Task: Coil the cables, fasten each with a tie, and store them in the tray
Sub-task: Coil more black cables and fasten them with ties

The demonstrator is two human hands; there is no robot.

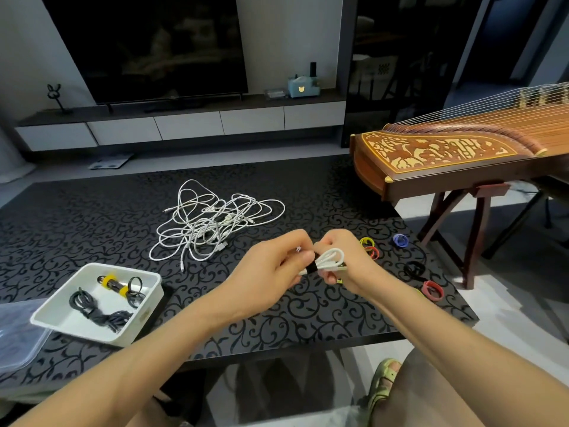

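White cable [331, 257], one, coiled, one black tie [311, 268] round it, pinched between left hand [271, 268] and right hand [349, 252], right of tray [142, 326]. Five loose ties [400, 241] show farther right.

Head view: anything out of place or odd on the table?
Nothing damaged or spilled. The white cables lie in a tangled heap mid-table, not yet coiled. At the right, loose ties are scattered; the red tie sits close to the table edge. The left hand and right hand grip a white coil wrapped by a black tie.
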